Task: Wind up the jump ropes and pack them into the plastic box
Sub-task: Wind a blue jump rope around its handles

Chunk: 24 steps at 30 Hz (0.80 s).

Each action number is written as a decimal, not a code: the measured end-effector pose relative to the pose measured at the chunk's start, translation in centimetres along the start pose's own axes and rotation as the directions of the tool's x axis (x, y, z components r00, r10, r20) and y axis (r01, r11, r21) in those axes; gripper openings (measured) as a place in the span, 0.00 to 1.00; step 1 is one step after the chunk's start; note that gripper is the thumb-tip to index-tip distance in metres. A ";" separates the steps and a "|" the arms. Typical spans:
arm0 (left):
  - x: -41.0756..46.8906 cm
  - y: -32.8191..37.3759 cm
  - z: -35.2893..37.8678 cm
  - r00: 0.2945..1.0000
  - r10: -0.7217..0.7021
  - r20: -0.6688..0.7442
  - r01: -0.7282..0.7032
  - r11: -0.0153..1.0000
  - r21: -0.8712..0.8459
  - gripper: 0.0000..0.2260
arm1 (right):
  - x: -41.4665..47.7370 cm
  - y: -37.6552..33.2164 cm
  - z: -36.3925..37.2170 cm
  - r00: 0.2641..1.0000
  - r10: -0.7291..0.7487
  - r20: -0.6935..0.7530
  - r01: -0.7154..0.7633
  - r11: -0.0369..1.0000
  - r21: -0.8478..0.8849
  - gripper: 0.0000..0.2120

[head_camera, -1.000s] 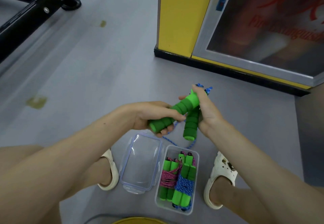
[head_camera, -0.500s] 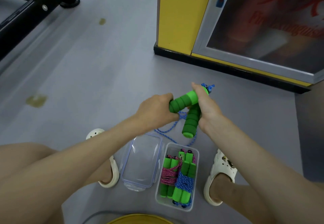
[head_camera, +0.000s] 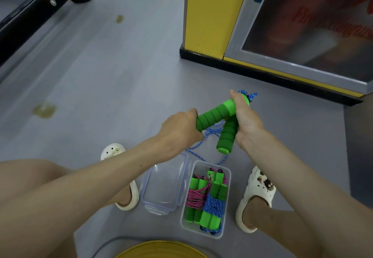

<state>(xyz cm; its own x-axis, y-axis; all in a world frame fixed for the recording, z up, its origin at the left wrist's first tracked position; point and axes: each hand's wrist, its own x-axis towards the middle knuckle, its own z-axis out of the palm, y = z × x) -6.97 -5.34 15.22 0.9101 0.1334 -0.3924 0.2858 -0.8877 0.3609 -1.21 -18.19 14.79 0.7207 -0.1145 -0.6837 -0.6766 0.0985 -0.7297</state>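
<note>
**Item in hand:** green foam handles (head_camera: 214, 116) of a jump rope, held above the grey floor (head_camera: 101, 86) and meeting at their far ends.

**Right hand** (head_camera: 245, 120): grip closed round both handles where they meet.

**Left hand** (head_camera: 181, 130): grip closed on the near end of the upper handle.

**Loose blue rope** (head_camera: 198, 146): hangs in loops from the handles to the floor, just beyond the plastic box (head_camera: 201, 166).

**Plastic box:** open, on the floor between two white slippers (head_camera: 256, 193). It holds a wound pink rope (head_camera: 194, 199) and a wound blue rope (head_camera: 215, 205), side by side and touching.

**Clear lid** (head_camera: 165, 187): lies on the floor just left of the box.
</note>
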 end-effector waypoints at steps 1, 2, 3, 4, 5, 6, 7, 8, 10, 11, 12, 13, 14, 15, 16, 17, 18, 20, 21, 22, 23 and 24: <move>-0.1 0.0 0.1 0.999 0.022 -0.049 -0.020 0.999 0.042 0.12 | 0.0 -0.1 0.0 1.000 0.001 0.002 -0.001 1.000 0.003 0.16; -0.1 -0.1 0.1 0.996 0.043 -0.079 -0.037 0.996 0.075 0.11 | -0.1 -0.2 0.1 1.000 0.004 0.001 -0.004 1.000 0.005 0.16; 0.0 -0.2 0.0 0.997 0.055 -0.054 -0.051 0.995 0.084 0.11 | 0.0 -0.2 0.0 1.000 0.008 -0.001 -0.008 1.000 0.002 0.17; 0.1 -0.3 -0.2 0.998 0.063 0.018 -0.064 0.998 0.023 0.11 | 0.0 -0.2 0.0 1.000 0.015 -0.001 -0.015 1.000 -0.014 0.18; 0.3 -0.5 -0.5 0.989 0.075 0.128 -0.058 0.990 -0.130 0.10 | 0.1 0.1 0.0 1.000 0.031 0.007 -0.030 0.999 -0.045 0.20; 0.4 -0.6 -0.8 0.965 0.097 0.242 -0.011 0.943 -0.333 0.09 | 0.1 0.4 -0.1 0.998 0.054 0.031 -0.051 0.996 -0.078 0.23; 0.3 -0.6 -1.1 0.937 0.122 0.326 0.064 0.860 -0.507 0.09 | 0.1 0.8 0.0 0.993 0.085 0.080 -0.077 0.992 -0.104 0.26; 0.3 -0.6 -1.3 0.919 0.138 0.370 0.129 0.780 -0.612 0.10 | -0.1 1.3 0.0 0.982 0.115 0.148 -0.099 0.989 -0.109 0.28; 0.3 -0.6 -1.2 0.916 0.123 0.382 0.187 0.711 -0.678 0.08 | -0.6 1.6 0.4 0.952 0.126 0.280 -0.109 0.991 -0.074 0.28; 0.3 -0.5 -1.1 0.923 0.107 0.369 0.196 0.695 -0.691 0.06 | -0.7 1.5 0.6 0.937 0.115 0.329 -0.106 0.993 -0.043 0.28; 0.2 -0.3 -0.9 0.936 0.083 0.341 0.206 0.657 -0.725 0.04 | -0.8 1.4 0.6 0.925 0.097 0.367 -0.098 0.995 -0.018 0.28; 0.2 -0.2 -0.9 0.949 0.042 0.313 0.232 0.582 -0.780 0.04 | -0.6 1.4 0.6 0.916 0.075 0.395 -0.074 0.997 -0.017 0.27; 0.2 0.0 -1.0 0.954 -0.013 0.300 0.269 0.480 -0.835 0.04 | -0.6 1.3 0.7 0.903 0.049 0.427 -0.035 0.999 -0.039 0.25; 0.4 -0.1 -1.2 0.954 -0.064 0.291 0.293 0.393 -0.872 0.04 | -0.6 1.4 0.6 0.891 0.023 0.453 0.011 0.997 -0.072 0.22; 0.6 -0.2 -1.5 0.953 -0.104 0.284 0.303 0.351 -0.886 0.04 | -0.6 1.5 0.7 0.888 0.002 0.460 0.046 0.995 -0.093 0.18; 0.7 -0.4 -1.7 0.951 -0.129 0.280 0.307 0.341 -0.888 0.04 | -0.6 1.8 0.7 0.892 -0.013 0.451 0.062 0.994 -0.093 0.19; 0.9 -0.5 -1.8 0.949 -0.145 0.280 0.313 0.327 -0.891 0.04 | -0.7 2.1 0.7 0.898 -0.022 0.439 0.067 0.994 -0.086 0.24; 0.9 -0.7 -1.8 0.940 -0.186 0.285 0.329 0.289 -0.899 0.05 | -0.9 2.4 0.8 0.902 -0.024 0.430 0.055 0.997 -0.058 0.31; 0.9 -0.7 -1.6 0.938 -0.206 0.280 0.329 0.269 -0.905 0.06 | -0.9 2.4 0.8 0.904 -0.009 0.428 0.032 0.998 -0.046 0.33; 0.9 -0.6 -1.5 0.938 -0.218 0.270 0.321 0.246 -0.914 0.06 | -1.0 2.4 0.8 0.901 0.009 0.435 -0.001 1.000 -0.020 0.34; 0.9 -0.6 -1.4 0.940 -0.228 0.253 0.304 0.227 -0.925 0.06 | -1.0 2.3 0.8 0.898 0.032 0.440 -0.040 0.999 0.011 0.34; 0.9 -0.5 -1.5 0.943 -0.240 0.231 0.284 0.214 -0.935 0.05 | -1.1 2.2 0.9 0.892 0.048 0.450 -0.076 0.996 0.045 0.35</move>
<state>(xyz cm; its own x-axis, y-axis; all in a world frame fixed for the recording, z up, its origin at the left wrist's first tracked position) -5.86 -4.12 15.91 0.7199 0.2372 -0.6523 0.5999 0.2601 0.7566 -3.37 -17.00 13.92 0.6782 0.3477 -0.6474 -0.7220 0.1513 -0.6751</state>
